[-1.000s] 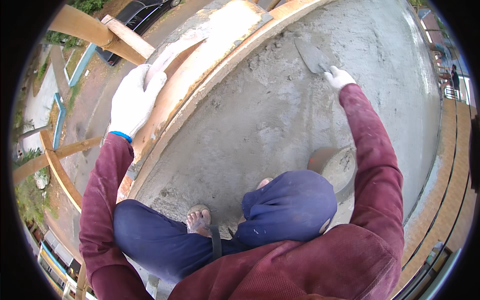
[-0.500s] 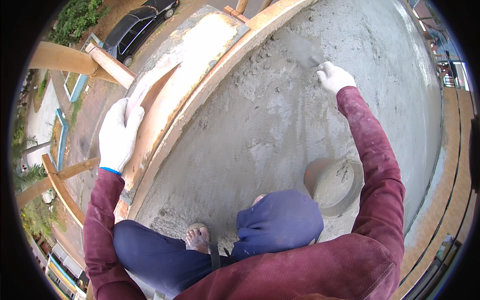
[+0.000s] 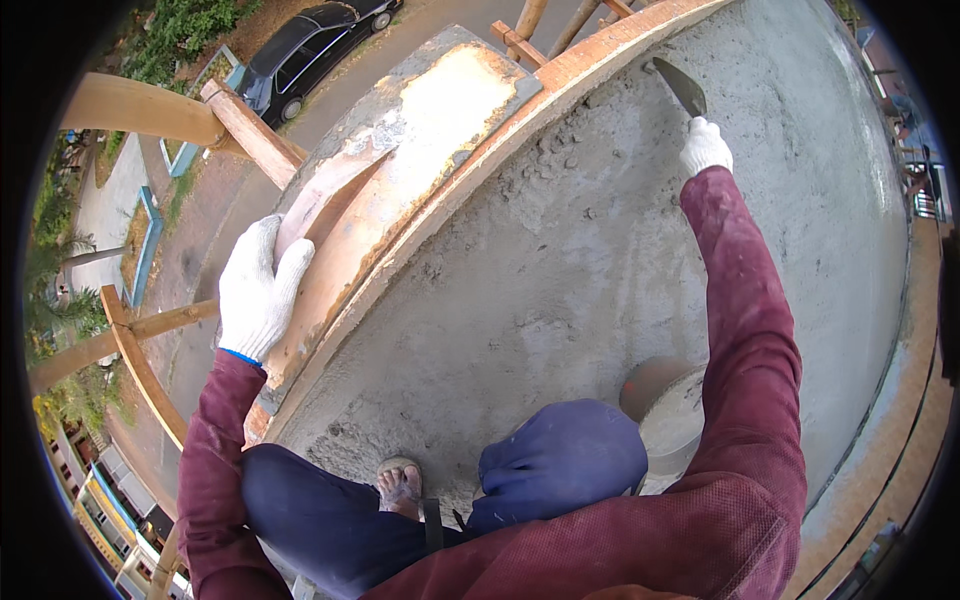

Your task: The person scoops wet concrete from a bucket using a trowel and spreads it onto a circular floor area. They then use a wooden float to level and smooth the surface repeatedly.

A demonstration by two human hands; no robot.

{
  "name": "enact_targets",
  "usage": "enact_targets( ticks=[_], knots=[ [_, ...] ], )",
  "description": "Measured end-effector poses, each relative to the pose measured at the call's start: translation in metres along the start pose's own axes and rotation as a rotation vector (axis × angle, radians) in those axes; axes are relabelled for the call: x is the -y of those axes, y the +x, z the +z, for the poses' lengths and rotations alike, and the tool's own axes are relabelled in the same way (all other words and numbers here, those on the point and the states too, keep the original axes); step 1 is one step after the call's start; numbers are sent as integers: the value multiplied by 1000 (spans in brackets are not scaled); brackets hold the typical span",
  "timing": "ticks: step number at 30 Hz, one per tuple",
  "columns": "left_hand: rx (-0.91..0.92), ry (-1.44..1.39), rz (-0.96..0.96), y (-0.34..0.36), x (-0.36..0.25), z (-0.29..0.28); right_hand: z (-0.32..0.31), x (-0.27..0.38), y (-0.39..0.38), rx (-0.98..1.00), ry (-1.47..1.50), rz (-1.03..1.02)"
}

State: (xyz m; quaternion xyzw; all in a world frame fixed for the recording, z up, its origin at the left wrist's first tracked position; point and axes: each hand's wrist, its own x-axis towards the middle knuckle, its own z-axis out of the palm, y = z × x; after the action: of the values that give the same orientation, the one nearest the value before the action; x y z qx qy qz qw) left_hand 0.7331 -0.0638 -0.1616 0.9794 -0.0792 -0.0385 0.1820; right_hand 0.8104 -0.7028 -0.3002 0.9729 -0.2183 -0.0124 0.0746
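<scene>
In a white knitted glove, my right hand (image 3: 706,146) is closed round the handle of a pointed trowel (image 3: 682,88). The trowel's dark blade points up and left, over or against the grey mortar (image 3: 500,290) near the far edge. My left hand (image 3: 258,290), also gloved, grips a wooden batten (image 3: 325,200) that lies along a mortar-stained board (image 3: 450,90). Its thumb rests on the near side, while the fingers' far side is hidden. The board spans the wooden edging (image 3: 440,215) at the left of the mortar surface.
A bucket (image 3: 652,385) stands by my right knee, partly hidden by my arm. My sandalled foot (image 3: 400,485) rests on the mortar. Beyond the edging, wooden poles (image 3: 150,110) stand above a drop to a road with a parked black car (image 3: 310,55). Cables run at the right.
My right hand has moved up and right, and the trowel blade, blurred before, now shows clearly. My left hand stays on the batten. The whole view has shifted slightly.
</scene>
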Motion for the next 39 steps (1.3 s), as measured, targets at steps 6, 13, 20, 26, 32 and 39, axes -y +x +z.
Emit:
enact_targets(
  ticks=[6,13,20,26,32,39],
  knots=[
    [-28,54,37,-3,9,-5,-62,33,-130,173,27,-319],
    [-41,24,66,0,8,2,-71,49,-128,590,923,331],
    [-21,13,43,-3,16,0,-2,120,-179,547,1287,456],
    [-4,-21,44,-4,15,-2,8,189,-188,514,1479,538],
    [-67,-72,104,6,-4,14,116,155,-83,276,964,-408],
    [-26,22,30,-6,25,-10,20,234,-165,391,1635,680]
  ],
)
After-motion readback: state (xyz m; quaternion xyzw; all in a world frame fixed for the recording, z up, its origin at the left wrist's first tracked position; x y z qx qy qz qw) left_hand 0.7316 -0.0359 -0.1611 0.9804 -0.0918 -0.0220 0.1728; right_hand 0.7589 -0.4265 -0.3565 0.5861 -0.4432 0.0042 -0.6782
